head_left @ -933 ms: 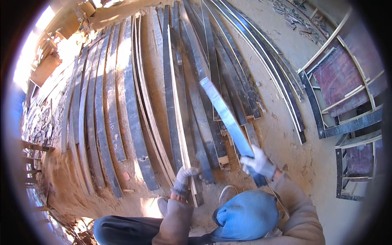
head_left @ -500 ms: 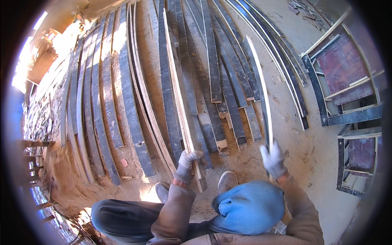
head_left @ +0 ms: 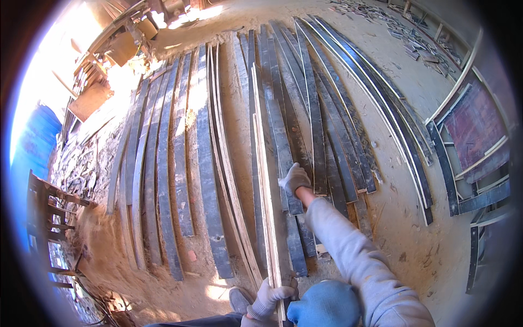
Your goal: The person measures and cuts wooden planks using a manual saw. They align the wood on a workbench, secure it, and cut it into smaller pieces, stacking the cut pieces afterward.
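Note:
My left hand (head_left: 267, 300), in a pale work glove, is closed around a bundle of long plywood strips (head_left: 264, 201) at the near end. The strips stand on edge, their pale layered edges upward, running away from me. Farther out, my gloved right hand (head_left: 296, 179) reaches over a dark-faced plywood strip (head_left: 277, 131) among the strips on the ground. Thumb and fingers are apart at the strip's near part, with no grip visible; whether they touch it is unclear.
Many dark strips (head_left: 207, 163) lie in rows on the dusty ground. Dark-edged frame panels (head_left: 474, 125) lean at the right. Scrap wood (head_left: 419, 46) is scattered at the far right, and a wooden rack (head_left: 52, 218) stands at the left.
My right hand has moved left and forward and no longer holds its upright strip; where that strip went is unclear. My left hand still holds its bundle. The view has tilted farther out.

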Demonstrator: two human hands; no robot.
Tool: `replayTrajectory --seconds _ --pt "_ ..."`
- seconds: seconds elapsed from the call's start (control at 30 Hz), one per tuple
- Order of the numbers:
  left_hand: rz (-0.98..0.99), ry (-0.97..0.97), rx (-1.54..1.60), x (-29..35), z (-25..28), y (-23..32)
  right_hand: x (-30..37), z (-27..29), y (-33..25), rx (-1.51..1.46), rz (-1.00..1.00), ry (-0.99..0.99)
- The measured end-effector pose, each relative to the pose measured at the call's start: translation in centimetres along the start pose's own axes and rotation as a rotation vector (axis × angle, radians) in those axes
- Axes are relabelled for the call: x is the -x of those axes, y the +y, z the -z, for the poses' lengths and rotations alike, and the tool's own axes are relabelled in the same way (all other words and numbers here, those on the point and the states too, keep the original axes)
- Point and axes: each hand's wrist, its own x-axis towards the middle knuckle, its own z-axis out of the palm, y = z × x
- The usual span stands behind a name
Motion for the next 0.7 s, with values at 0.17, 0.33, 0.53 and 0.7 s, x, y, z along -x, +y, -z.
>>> replayTrajectory --seconds 0.17,0.33,0.53,0.7 --pt "-0.006 0.152 -0.055 0.7 0.7 0.1 1.3 4.5 4.2 -0.656 0.015 -0.322" --pt "0.000 0.112 -0.066 0.1 0.1 0.3 9.8 3.9 9.4 -1.606 -0.141 -0.633" --pt "-0.080 0.203 -0.139 0.7 -4.1 0.7 15.0 1.3 9.7 -0.852 0.044 -0.064" --pt "-0.258 0.170 -0.182 2.1 -4.7 2.2 17.1 1.2 4.8 -0.907 0.104 -0.113"
